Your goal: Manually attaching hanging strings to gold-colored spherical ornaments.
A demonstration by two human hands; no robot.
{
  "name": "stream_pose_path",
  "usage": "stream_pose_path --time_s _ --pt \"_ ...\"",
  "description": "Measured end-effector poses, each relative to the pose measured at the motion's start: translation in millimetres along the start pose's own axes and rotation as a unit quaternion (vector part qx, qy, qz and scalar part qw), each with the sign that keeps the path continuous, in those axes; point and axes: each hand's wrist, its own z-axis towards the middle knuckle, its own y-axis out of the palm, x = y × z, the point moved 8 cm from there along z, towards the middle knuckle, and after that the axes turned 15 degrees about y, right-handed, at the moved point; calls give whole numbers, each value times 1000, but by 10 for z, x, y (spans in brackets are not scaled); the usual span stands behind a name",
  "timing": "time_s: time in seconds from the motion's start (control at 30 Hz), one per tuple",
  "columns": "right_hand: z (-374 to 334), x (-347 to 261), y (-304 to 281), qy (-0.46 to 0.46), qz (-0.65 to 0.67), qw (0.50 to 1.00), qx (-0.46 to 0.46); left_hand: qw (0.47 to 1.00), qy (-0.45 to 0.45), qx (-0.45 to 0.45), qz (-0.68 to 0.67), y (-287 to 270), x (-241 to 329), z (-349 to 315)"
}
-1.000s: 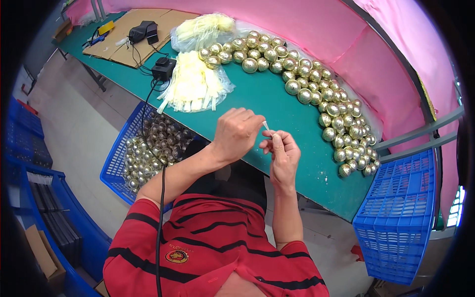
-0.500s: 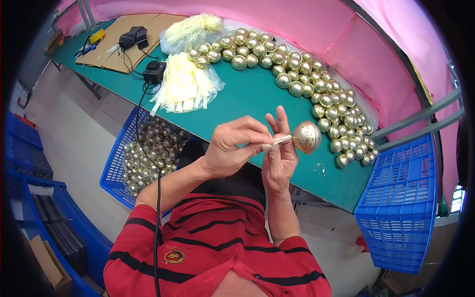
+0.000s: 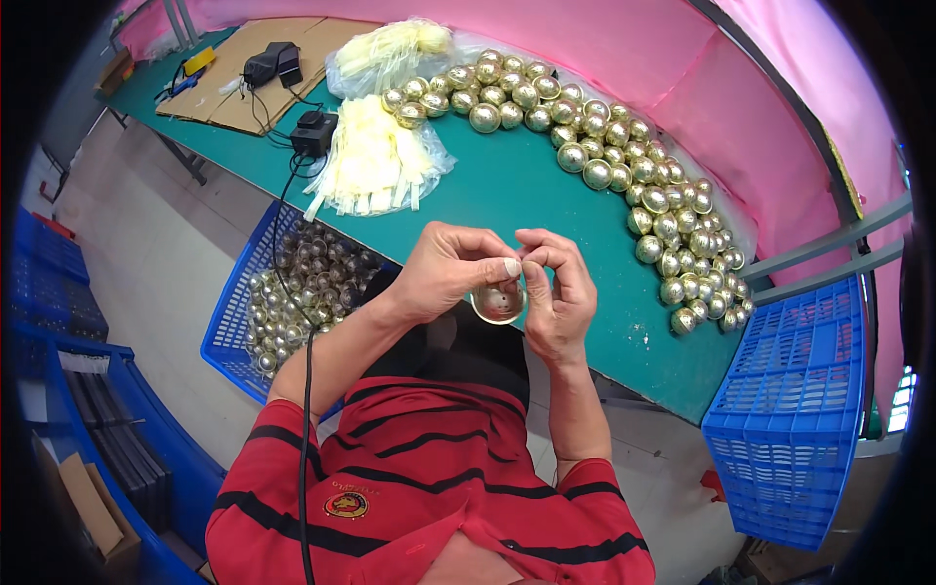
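Observation:
In front of my body, both hands meet fingertip to fingertip. A shiny gold ball ornament (image 3: 498,304) hangs just below the pinch, between the palms. My left hand (image 3: 450,273) is closed, thumb against forefinger, with a pale wrap on the thumb tip. Opposite it, my right hand (image 3: 559,302) is closed too, its thumb and forefinger pinched at the top of the ball. The pale ribbon seen in the fingers earlier is now mostly hidden by them. Pale yellow ribbons (image 3: 375,161) lie in a bundle on clear plastic on the green table (image 3: 497,185).
Many gold balls (image 3: 595,146) curve along the table's back and right side. A second ribbon bundle (image 3: 395,47), a black device (image 3: 312,134) with a cable and cardboard (image 3: 210,97) sit left. A blue basket (image 3: 229,336) of balls stands below; blue crates (image 3: 780,409) stand right.
The ball has swung from beyond my right fingers to below and between both hands. My right hand's raised fingers have curled in to a pinch, and the ribbon has gone from sight.

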Motion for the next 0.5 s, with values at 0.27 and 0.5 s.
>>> stream_pose_path --time_s 0.27,0.5 --pt "-29 324 66 113 64 991 19 999 -29 28 20 -176 -302 -38" --pt "-151 610 189 229 107 967 37 995 -9 75 62 -263 -427 -25"
